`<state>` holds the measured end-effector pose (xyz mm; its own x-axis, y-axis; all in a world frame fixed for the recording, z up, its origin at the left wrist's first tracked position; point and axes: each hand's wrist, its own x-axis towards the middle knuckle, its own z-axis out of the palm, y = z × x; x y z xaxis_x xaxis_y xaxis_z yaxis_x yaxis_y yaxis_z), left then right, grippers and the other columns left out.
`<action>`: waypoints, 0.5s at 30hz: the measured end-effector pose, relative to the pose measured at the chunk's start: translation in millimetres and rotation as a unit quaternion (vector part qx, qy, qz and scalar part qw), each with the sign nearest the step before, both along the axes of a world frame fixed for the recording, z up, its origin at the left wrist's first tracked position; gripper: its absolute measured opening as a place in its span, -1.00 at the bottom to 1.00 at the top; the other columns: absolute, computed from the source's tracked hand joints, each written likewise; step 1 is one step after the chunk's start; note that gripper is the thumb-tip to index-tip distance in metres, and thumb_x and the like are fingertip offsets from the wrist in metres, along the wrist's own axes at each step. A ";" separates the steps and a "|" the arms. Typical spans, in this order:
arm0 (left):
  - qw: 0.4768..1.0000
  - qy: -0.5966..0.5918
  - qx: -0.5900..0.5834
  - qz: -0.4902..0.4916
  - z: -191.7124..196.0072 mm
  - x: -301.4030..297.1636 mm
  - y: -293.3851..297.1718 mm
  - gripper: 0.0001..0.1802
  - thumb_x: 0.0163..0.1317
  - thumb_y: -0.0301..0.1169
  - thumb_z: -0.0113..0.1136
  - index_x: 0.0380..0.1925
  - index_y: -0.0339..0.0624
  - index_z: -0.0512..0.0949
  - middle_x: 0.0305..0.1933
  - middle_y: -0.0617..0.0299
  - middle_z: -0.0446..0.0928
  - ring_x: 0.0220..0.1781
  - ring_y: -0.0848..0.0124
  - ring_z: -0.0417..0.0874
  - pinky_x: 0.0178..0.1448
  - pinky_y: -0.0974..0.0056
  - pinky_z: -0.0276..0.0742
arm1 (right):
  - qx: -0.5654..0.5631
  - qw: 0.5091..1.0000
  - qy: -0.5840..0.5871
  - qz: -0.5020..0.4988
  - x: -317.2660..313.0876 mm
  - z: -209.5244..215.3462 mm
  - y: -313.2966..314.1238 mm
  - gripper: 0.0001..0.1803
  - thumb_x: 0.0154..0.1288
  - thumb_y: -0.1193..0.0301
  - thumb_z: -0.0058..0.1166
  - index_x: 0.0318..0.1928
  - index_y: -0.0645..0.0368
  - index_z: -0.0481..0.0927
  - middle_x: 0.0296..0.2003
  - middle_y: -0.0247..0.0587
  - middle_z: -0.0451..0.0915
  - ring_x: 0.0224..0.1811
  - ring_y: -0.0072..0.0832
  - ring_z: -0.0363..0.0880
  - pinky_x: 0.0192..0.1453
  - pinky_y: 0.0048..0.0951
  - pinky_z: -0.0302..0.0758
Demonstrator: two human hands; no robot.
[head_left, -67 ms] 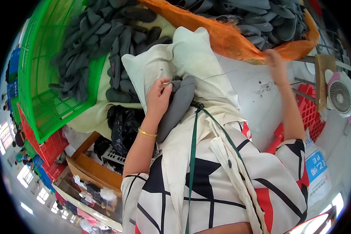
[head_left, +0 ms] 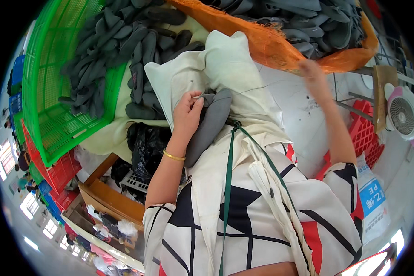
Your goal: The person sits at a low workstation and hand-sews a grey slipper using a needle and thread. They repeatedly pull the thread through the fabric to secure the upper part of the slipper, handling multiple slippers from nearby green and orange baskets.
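Observation:
On my lap, over the pale cloth apron (head_left: 230,60), lies a soft grey shoe piece (head_left: 211,126). My left hand (head_left: 187,110) pinches its upper edge between thumb and fingers. A fine dark thread (head_left: 255,88) runs from the shoe piece out to the right. My right hand (head_left: 312,72) is raised at the far right, just in front of the orange sack's edge. Motion smears its fingers, so what they hold, if anything, cannot be made out. A gold bracelet (head_left: 174,155) circles my left wrist.
A green plastic basket (head_left: 43,92) with many grey shoe pieces (head_left: 119,50) stands at left. The orange woven sack (head_left: 267,43) ahead holds more. A black plastic bag (head_left: 147,152) and wooden drawer (head_left: 112,198) lie near-left; a red crate (head_left: 365,131) and fan (head_left: 402,110) stand right.
My right hand has moved a little to the left along the orange sack's edge. My left hand and the shoe piece have stayed nearly still.

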<state>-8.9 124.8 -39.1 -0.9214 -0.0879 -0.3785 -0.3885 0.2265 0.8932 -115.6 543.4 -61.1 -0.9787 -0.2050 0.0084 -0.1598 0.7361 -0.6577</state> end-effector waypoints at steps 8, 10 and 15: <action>0.993 0.075 -0.071 0.054 47.0 7.7 11.7 -0.77 0.35 -0.32 0.25 -0.25 -0.31 0.62 -0.43 0.30 0.62 -0.42 0.59 0.51 -0.34 0.43 0.42 | -0.013 0.957 -0.073 0.280 31.1 41.3 -159.5 -0.84 0.22 0.38 0.23 -0.22 0.14 0.57 -0.28 -0.15 0.53 -0.21 -0.15 0.53 -0.15 -0.21 0.49; 0.998 -0.024 0.034 0.040 57.4 8.9 15.3 -0.72 0.34 -0.28 0.28 -0.38 -0.32 0.65 -0.48 0.29 0.62 -0.47 0.59 0.52 -0.38 0.42 0.42 | -0.076 0.956 -0.056 0.279 34.1 46.3 -164.1 -0.89 0.22 0.41 0.22 -0.30 0.14 0.56 -0.38 -0.18 0.52 -0.30 -0.16 0.52 -0.23 -0.21 0.48; 0.982 -0.174 0.061 -0.034 49.3 1.8 31.1 -0.65 0.29 -0.19 0.31 -0.45 -0.31 0.66 -0.50 0.28 0.63 -0.56 0.62 0.53 -0.52 0.48 0.36 | -0.139 0.928 -0.019 0.346 59.9 83.5 -188.1 -0.90 0.23 0.45 0.21 -0.26 0.12 0.58 -0.40 -0.16 0.54 -0.31 -0.15 0.54 -0.24 -0.23 0.49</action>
<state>-7.1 155.9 10.2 -0.7370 0.0341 -0.6750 -0.6623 0.1626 0.7314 -55.7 355.3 22.3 -0.6151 -0.7789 0.1227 -0.5024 0.2672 -0.8223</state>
